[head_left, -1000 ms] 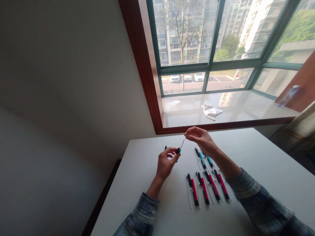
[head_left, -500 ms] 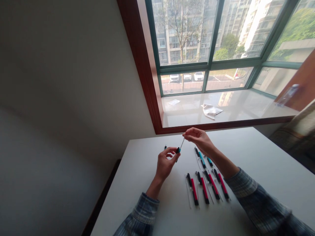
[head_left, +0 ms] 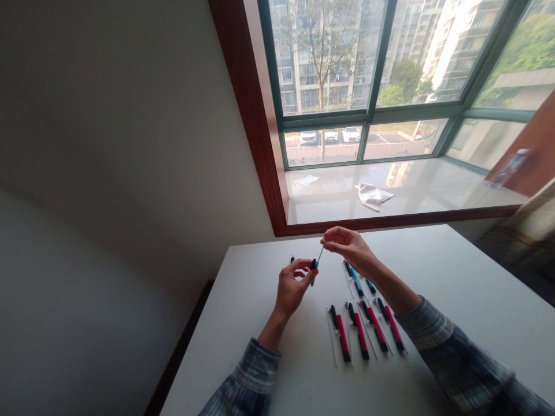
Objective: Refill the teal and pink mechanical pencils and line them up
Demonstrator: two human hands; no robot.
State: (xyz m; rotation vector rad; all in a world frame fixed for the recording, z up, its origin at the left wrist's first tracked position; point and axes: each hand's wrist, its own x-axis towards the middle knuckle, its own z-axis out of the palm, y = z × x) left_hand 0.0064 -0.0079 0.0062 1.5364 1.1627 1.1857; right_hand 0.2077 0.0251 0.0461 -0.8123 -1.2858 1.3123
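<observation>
Teal and black, the small barrel (head_left: pixel 314 266) sits raised above the white table (head_left: pixel 225 346), near its far edge, in the left hand (head_left: pixel 291 287). Short piece, narrow; dark along the hand side, teal patch facing right. Grip: thumb and fingertips closed on it, other fingers curled. Barrel roughly upright, leaning a little, its dark lower end showing below the thumb.

From the top of the barrel rises a thin rod (head_left: pixel 321 253), greyish, slanting up and to the right. Right hand (head_left: pixel 349 244) pinches the rod's upper end between thumb and fingertips.

On the table nearer the person: four pink barrels (head_left: pixel 342 332) with black ends, laid slantwise in a row, black parts and slender pale rods (head_left: pixel 332 341) beside them. Beyond that row, two teal barrels (head_left: pixel 356 281).

Hard to make out: much of the held barrel lies behind fingers and thumb; the rod's tip is lost in the right hand's pinch. Whether the rod goes inside the barrel or only meets its mouth, cannot tell. Right forearm covers part of the further teal barrel. Small dark piece (head_left: pixel 292 259) behind the left hand, mostly covered, unidentifiable. Both plaid sleeves (head_left: pixel 255 370) run off the frame.
</observation>
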